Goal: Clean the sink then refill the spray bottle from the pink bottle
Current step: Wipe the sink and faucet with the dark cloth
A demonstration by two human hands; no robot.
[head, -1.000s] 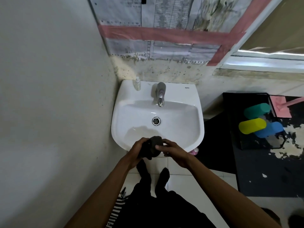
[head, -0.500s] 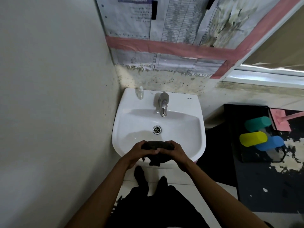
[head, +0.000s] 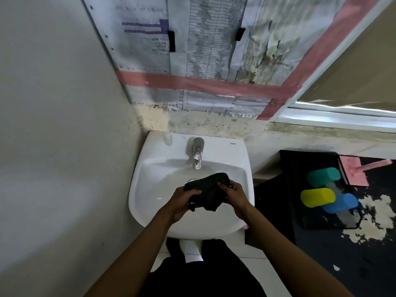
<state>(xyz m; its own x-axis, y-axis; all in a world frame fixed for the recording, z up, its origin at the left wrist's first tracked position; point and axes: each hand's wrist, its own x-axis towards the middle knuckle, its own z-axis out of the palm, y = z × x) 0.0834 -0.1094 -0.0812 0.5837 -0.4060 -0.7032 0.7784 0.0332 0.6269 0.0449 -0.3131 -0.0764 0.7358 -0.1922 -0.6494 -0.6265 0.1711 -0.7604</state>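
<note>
Beside sink (head: 240, 211), coloured cups (head: 317, 197).

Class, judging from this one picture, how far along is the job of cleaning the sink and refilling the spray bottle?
Early. Nothing looks finished. In hand: the left hand and right hand both grip a dark cloth above the white sink, near the faucet. Left: wiping the basin, then the refill; a small clear bottle stands on the rim, and no pink bottle is clearly visible.
</note>
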